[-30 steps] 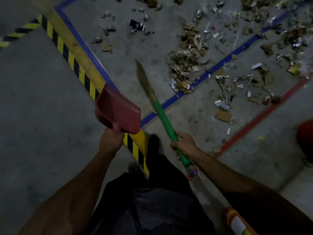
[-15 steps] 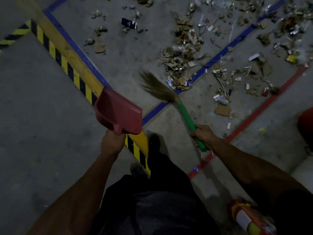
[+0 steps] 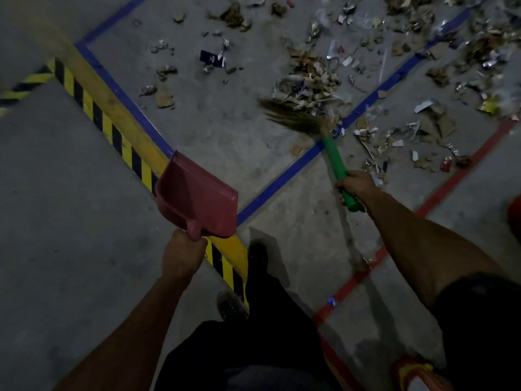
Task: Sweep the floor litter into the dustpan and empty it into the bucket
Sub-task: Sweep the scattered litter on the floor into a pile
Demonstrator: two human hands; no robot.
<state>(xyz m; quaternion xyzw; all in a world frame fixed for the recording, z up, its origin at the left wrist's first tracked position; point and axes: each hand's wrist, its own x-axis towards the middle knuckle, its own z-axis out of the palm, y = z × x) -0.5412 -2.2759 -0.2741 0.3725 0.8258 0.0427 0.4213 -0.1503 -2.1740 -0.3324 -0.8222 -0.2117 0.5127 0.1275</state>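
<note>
Head view: the left hand (image 3: 182,254), low and left of centre, is curled round the short handle of a red plastic dustpan (image 3: 197,197). The pan sits just above that hand in the frame, held off the grey concrete floor (image 3: 70,207), its open mouth tilted toward the upper left, over a yellow and black striped floor marking (image 3: 112,131).

The right hand (image 3: 355,185), right of centre, grips the lower end of the green plastic handle of a hand broom with brown straw bristles (image 3: 296,115). The handle runs from that hand up and to the left; the bristles fan out further left, upper centre of the frame, blurred. They lie against the near edge of a heap of scattered floor litter of torn cardboard scraps, dry leaves and bits of foil and paper (image 3: 310,77). More of this litter spreads across the upper right of the frame, well apart from the dustpan.

A blue tape line (image 3: 282,182) crosses the floor between dustpan and broom, and a red tape line (image 3: 451,182) runs on the right. A red rounded object (image 3: 514,215) is cut off at the right edge; what it is cannot be told. The person's dark trousers and a shoe (image 3: 229,306) fill the bottom centre.
</note>
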